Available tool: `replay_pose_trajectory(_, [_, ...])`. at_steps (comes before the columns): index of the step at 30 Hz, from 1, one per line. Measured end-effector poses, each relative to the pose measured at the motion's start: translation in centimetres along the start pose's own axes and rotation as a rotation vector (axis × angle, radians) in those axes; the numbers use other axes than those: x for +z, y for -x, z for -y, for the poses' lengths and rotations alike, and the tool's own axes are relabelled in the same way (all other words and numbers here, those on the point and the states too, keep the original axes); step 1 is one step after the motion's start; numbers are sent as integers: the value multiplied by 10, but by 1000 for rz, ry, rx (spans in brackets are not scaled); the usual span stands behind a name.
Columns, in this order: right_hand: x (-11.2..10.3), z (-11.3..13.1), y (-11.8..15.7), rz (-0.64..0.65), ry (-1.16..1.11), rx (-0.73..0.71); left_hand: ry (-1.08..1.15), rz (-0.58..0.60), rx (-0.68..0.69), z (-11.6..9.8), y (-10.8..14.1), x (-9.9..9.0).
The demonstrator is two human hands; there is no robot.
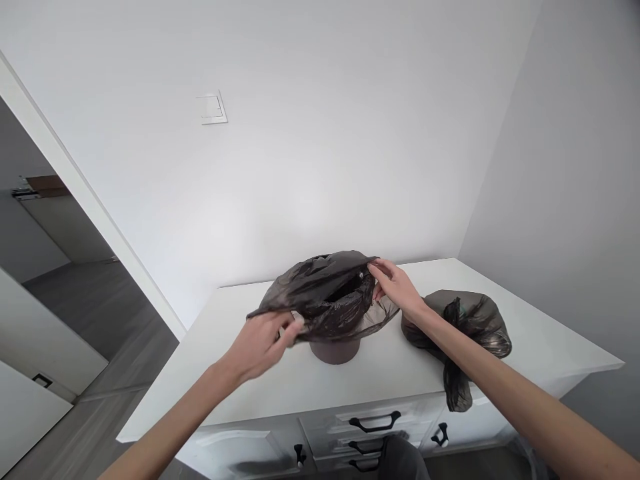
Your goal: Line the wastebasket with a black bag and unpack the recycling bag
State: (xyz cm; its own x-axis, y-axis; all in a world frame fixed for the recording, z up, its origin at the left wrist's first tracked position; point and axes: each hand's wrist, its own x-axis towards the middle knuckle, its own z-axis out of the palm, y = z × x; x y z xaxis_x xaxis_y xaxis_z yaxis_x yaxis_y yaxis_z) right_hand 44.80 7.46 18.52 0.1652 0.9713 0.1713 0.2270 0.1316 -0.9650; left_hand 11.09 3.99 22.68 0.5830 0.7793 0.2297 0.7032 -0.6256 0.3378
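A thin black plastic bag (320, 287) is spread over a dark brownish bin (336, 351), whose lower part shows on the white cabinet top. At the bag's left edge, my left hand (263, 341) grips the plastic with its fingers partly under the film. My right hand (395, 287) pinches the bag's edge at the upper right. Between the hands the bag's mouth gapes, dark inside. To the right, beside my right forearm, lies a filled black bag (467, 320) tied in a knot, its loose end hanging over the front edge.
The white cabinet (400, 373) has black handles on its drawers and doors. Behind it is a white wall with a light switch (213, 109). An open doorway is at the left, with grey floor beyond. A dark-clothed knee (403, 460) touches the lower front area.
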Motion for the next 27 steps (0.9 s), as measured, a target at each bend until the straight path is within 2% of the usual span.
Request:
replay_pose_trajectory(3, [5,-8,-22,35,-29,58,127,-214,-194,8,-20,-6])
replay_pose_trajectory(6, [9,-15,-43,106,-48,80,373,-225,-307,22,-47,-7])
replay_pose_trajectory(9, [18,-26,-57,188,-83,167,560,-147,-465,43,-73,2])
replay_pose_trajectory(12, [27,-41,-59,220,-55,250,670,88,-584,68,-86,21])
replay_pose_trajectory(14, [28,-50,-54,218,-31,266,683,230,-596,81,-83,37])
replay_pose_trajectory(16, [22,-53,-48,204,-12,272,646,218,-567,89,-72,53])
replay_pose_trajectory(18, [13,-47,-42,113,20,228,636,85,-525,95,-53,70])
replay_pose_trajectory(21, [-2,-15,-31,-146,116,-25,613,-164,-556,110,-11,98])
replay_pose_trajectory(22, [-5,0,-27,-195,153,-134,528,-258,-615,118,5,108])
replay_pose_trajectory(23, [-6,16,-23,-190,187,-229,414,-317,-653,127,21,117])
replay_pose_trajectory(24, [-5,33,-20,-118,224,-302,290,-332,-648,137,36,126])
replay_pose_trajectory(25, [-2,48,-18,4,271,-357,171,-346,-625,148,50,135])
replay_pose_trajectory(27, [12,71,-19,311,382,-396,13,-388,-557,167,71,147])
